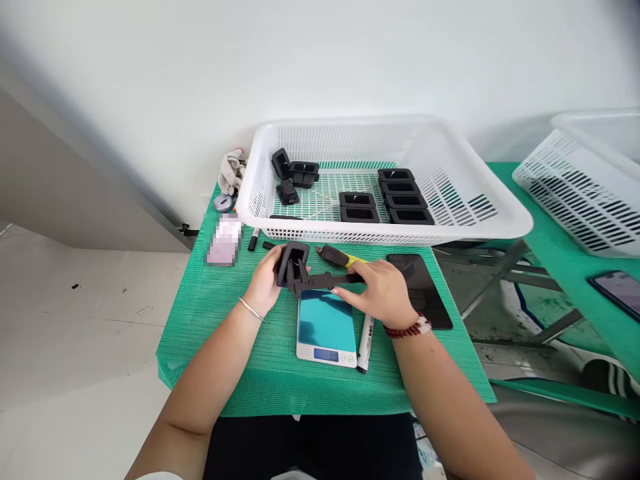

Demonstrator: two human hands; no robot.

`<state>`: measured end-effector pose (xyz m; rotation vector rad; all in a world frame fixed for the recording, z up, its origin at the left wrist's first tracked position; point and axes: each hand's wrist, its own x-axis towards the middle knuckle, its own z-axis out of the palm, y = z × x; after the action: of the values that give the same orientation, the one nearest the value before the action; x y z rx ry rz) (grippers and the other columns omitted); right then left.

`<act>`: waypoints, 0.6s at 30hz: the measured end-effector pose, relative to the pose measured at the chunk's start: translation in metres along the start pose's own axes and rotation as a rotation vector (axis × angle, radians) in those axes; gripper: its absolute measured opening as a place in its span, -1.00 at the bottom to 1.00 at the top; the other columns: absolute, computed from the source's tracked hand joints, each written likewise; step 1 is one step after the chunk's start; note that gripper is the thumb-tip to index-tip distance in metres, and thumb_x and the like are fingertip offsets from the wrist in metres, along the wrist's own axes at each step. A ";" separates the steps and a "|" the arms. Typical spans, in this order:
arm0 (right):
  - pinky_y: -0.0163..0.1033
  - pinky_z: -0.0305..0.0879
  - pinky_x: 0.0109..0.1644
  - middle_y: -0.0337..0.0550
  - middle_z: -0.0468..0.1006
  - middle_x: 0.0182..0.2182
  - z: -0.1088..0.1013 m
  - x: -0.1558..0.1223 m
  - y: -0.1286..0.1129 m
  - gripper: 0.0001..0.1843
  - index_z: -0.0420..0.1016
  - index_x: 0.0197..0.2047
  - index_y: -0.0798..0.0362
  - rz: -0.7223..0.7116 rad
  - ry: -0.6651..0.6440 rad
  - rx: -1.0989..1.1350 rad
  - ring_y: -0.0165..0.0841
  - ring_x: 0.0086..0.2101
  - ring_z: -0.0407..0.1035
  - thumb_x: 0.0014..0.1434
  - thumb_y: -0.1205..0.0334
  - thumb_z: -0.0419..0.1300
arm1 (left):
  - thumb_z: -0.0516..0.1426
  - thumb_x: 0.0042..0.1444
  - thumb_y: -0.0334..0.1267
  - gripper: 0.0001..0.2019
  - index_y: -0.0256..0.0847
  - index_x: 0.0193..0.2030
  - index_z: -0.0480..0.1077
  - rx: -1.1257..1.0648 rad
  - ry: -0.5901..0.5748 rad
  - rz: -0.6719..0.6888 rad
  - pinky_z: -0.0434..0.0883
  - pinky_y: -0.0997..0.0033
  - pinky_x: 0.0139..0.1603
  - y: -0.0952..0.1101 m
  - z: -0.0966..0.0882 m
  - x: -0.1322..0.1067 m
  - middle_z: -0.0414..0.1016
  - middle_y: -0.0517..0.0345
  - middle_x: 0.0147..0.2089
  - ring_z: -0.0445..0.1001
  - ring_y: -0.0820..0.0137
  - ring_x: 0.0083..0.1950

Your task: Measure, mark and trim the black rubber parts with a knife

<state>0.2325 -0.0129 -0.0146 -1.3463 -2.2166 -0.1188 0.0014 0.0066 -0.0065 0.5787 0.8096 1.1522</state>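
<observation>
Holding black part [285, 264] — hollow, round-cornered

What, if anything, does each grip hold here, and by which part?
Left grip: a black hollow part, by its outer left side. Right grip: a black caliper, by the beam, away from its jaws.

Phone [621, 293] on green side table [560, 262], near slatted white basket [565, 175]; white wall [350, 60] behind.

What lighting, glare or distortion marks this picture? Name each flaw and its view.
All in the head view: light falls bright on the wall; dark reflections mottle the scale; black caliper and frame blend; a pixelated patch covers something on the table; the right basket looks stretched, probably by a wide lens.
</observation>
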 end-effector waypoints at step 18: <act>-0.30 0.04 -0.49 -0.24 0.35 -0.65 -0.006 0.002 -0.006 -0.55 0.39 -0.44 0.07 0.133 -0.123 0.322 -0.43 -0.61 0.22 0.21 -0.14 0.01 | 0.06 0.12 0.18 -0.53 -0.21 -0.19 0.48 0.069 0.013 0.148 0.48 0.32 -0.19 0.005 0.004 -0.005 0.56 0.07 -0.21 0.55 0.29 -0.18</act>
<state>0.2292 -0.0165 -0.0070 -1.3422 -2.1226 0.3638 0.0007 0.0034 0.0012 0.6982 0.8313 1.2677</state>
